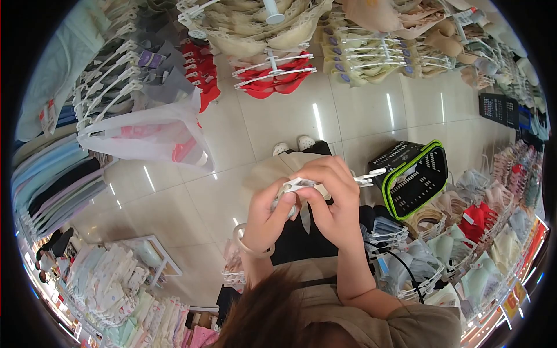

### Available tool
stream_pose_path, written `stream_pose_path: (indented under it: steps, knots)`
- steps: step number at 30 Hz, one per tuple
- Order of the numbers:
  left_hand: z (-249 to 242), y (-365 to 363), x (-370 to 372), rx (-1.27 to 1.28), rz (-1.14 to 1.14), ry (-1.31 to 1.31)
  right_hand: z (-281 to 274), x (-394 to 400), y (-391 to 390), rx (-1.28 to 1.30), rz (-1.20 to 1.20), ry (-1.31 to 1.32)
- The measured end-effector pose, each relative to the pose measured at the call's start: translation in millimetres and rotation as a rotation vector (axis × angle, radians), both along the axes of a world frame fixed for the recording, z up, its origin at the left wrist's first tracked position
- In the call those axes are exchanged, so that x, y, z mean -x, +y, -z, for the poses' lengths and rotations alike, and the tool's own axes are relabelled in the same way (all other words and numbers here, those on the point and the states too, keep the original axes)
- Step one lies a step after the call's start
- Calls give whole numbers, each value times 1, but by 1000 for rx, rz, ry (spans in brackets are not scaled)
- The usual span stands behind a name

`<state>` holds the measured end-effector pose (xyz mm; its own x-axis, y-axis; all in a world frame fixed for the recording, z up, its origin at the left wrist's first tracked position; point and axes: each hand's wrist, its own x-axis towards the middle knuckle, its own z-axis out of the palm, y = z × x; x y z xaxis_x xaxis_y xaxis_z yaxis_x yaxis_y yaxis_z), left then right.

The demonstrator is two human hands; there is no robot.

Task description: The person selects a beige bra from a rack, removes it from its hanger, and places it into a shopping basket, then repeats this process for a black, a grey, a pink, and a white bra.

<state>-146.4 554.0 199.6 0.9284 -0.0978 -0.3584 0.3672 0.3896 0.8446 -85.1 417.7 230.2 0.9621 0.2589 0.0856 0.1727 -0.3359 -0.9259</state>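
Both of my hands are raised in front of my body, with their fingertips close together. My left hand (268, 210), with a pale bangle (250, 243) at the wrist, pinches a small bunched white piece (299, 184) between thumb and fingers. My right hand (332, 200) is closed on the other side of it, with thumb and index finger bent inward. Out past the right knuckles sticks a white plastic hanger (369, 177) with clip ends. Fingers hide most of what is held. Beige cloth (267, 174) shows behind the hands.
A black shopping basket (415, 180) with a green rim stands on the tiled floor at right. Racks of bras on hangers, red ones (274, 75) among them, line the far side. Folded clothes (55, 180) fill the left. A translucent bag (156, 136) hangs there. Garment piles (110, 284) lie lower left.
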Motion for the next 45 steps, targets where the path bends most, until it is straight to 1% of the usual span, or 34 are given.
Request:
stream_pose_path:
  steps: [3,5,6,8,9,11,13,15,17,18,20,21,22,23,24,25,26,27,28,29,30,31,32,34,36,37,38,40,41,42,43,45]
  knots:
    - [-1,5,1,-19,25,-29,-4,1,-2,-1,-19,-39]
    - [0,8,1,25,44,-46,-6,3,-2,-13,79,-7]
    - [1,10,2,23,42,-48,-6,3,-2,-15,76,-8]
    - [1,12,4,25,-43,20,-6,3,-3,-10,155,23]
    - [1,10,2,25,-44,20,-4,4,-2,-6,139,33]
    - [0,5,-3,-142,-144,-103,-4,5,5,16,94,40]
    - [8,8,3,-134,-141,-120,-2,6,6,33,-8,59]
    - [9,7,4,-122,-137,-138,-5,3,8,34,-32,11]
    - [5,4,2,-79,-247,-152,-4,3,8,58,-78,-38]
    - [6,2,4,-77,-244,-153,-4,2,6,59,-76,-40]
    - [10,-2,11,-218,-504,-84,-4,-2,2,23,-70,-185]
    - [9,0,8,-218,-502,-85,2,2,-1,-68,51,-220]
    - [5,4,4,-194,-607,-46,2,3,-7,-65,177,-253]
    - [2,9,1,-169,-713,-6,2,1,-15,2,260,-284]
    - [0,15,2,-169,-711,-5,2,-1,-22,71,343,-314]
    - [-1,23,4,-77,-816,30,6,-6,-30,73,345,-314]
    - [-2,30,4,18,-918,64,15,-11,-36,236,367,-306]
    - [-3,38,7,21,-915,63,21,-13,-40,400,389,-296]
    - [-4,46,10,122,-894,60,23,-12,-40,402,392,-298]
    - [-5,50,11,223,-872,57,24,-10,-40,70,369,-4]
    - [-6,49,10,224,-871,58,25,-8,-39,-263,332,289]
    - [-8,49,9,257,-923,64,26,-8,-40,-400,237,324]
    - [-9,49,9,289,-976,70,28,-5,-40,-399,238,326]
    - [1,52,12,320,-935,69,28,1,-41,-677,142,395]
    - [3,45,10,351,-893,65,22,3,-36,-665,132,443]
    - [0,27,3,288,-820,99,17,3,-30,-650,120,492]
    - [-1,13,-2,225,-748,132,10,2,-22,-554,108,477]
    - [4,3,-3,377,-324,98,15,6,-18,-618,114,593]
    - [11,-5,-1,244,-200,93,16,8,-14,-620,110,595]
    - [17,-15,-1,110,-76,87,17,9,-11,-712,113,574]
    - [17,-25,-3,74,-29,82,17,10,-9,-804,116,553]
    - [23,-35,-5,30,29,60,11,9,-5,-773,147,560]
